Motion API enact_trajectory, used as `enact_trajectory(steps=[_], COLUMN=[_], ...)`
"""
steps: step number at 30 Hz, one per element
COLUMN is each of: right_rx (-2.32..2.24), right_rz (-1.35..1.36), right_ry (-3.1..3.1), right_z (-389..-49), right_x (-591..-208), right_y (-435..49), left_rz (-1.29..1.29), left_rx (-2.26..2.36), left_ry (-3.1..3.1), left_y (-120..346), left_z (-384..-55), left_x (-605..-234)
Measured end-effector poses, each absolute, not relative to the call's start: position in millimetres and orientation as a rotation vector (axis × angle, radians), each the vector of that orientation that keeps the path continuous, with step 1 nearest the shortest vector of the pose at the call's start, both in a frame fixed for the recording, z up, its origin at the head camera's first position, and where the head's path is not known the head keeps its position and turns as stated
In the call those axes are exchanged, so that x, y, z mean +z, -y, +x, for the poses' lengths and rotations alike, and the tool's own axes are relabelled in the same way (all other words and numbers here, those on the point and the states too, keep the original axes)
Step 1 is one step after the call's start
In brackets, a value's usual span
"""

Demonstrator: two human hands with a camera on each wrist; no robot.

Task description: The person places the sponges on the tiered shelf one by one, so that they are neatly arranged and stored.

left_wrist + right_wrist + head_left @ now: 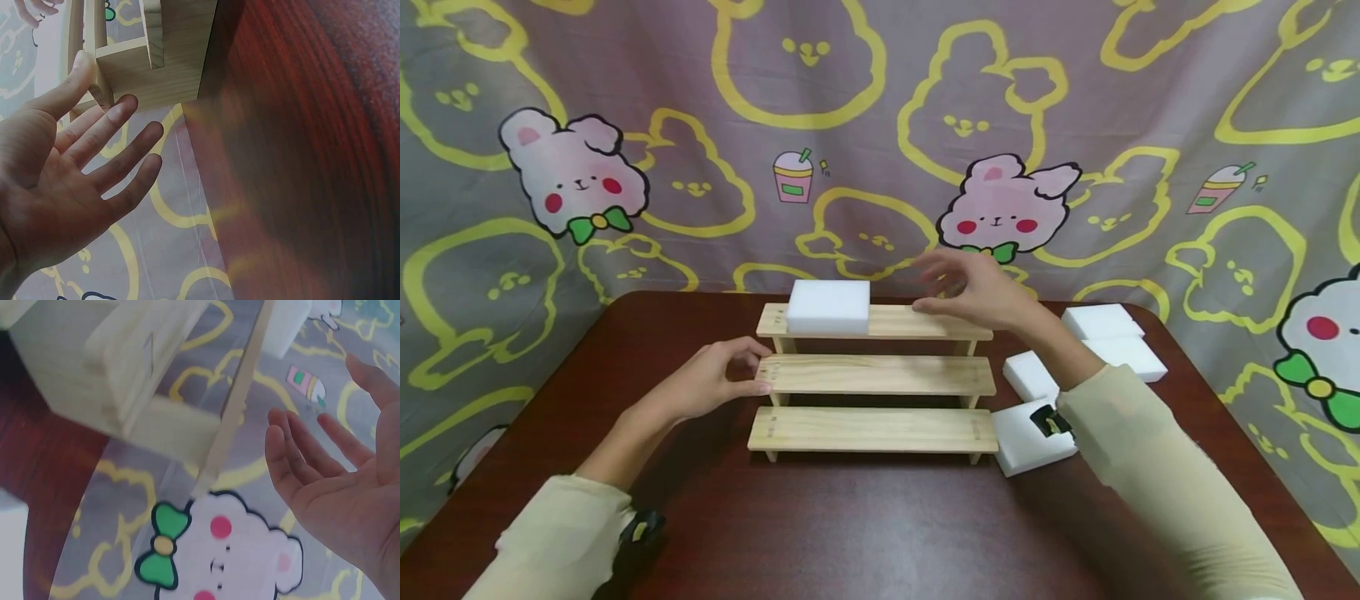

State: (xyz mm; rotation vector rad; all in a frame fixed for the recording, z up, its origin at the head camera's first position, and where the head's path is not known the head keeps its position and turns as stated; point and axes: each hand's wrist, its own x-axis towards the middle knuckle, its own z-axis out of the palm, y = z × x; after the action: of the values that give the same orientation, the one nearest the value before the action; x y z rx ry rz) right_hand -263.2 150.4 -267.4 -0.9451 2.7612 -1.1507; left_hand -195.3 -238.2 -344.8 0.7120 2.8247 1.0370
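A three-tier wooden shelf stand (872, 374) stands on the table. On its top board, toward the left end, lies a white foam block (828, 306). At the left end of the middle board, my left hand (715, 377) holds the edge between thumb and index finger; in the left wrist view the hand's (69, 162) other fingers spread out loosely. Over the right part of the top board hovers my right hand (977, 287), its fingers loosely bent. The right wrist view shows this hand (337, 475) holding nothing, apart from the board.
To the right of the stand lie more white foam pieces: a flat one (1033, 437) beside the bottom board, a smaller one (1028, 375) behind it, and two (1123, 357) farther back. A patterned curtain (880, 150) hangs behind the dark red table (850, 533).
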Motion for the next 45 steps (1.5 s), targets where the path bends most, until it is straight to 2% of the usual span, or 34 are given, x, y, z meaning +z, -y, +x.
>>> enact_trajectory(steps=[18,37,45], right_rx=[-1.121,-0.84,-0.756], right_rz=[-0.711,-0.504,-0.548], right_ry=[-2.904,-2.934,-2.942], right_z=[-246.0,-245.8,-247.9], right_x=[-284.7,-335.0,-342.8], right_y=[-231.7,-294.4,-313.7], left_rz=[0.71,0.73,0.73], left_rx=[1.043,1.059,1.061], left_ry=[-2.816,-2.8,-2.8], left_y=[237.8,238.8,240.0], left_z=[-197.0,-196.0,-196.1], left_x=[-344.3,-345.7,-346.3])
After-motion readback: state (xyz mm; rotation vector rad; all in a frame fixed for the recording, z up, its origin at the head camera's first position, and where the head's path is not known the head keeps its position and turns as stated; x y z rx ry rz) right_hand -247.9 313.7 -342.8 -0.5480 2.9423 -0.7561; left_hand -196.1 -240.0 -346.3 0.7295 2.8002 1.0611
